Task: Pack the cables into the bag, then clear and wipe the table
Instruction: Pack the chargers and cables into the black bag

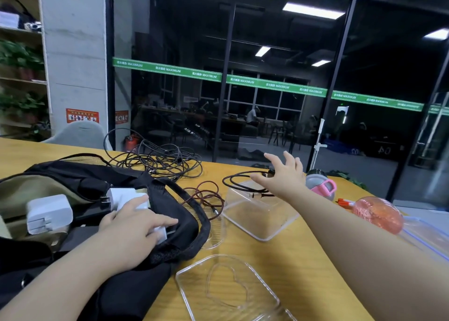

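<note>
left hand [136,223] grips white charger [159,232] in bag [189,226] | right hand [283,172] spread, maybe touching black cable [233,182] | yellow table [303,260], dark glass wall [267,77]

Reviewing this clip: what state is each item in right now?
bag: open
left hand: holds white charger at the bag's mouth
right hand: open, over black cable
clear container: lidless
lid: flat on table
cable tangle: unpacked

left hand [136,226] on charger [159,232] in bag [150,243]; right hand [283,173] perhaps touching cable [239,176].
</note>
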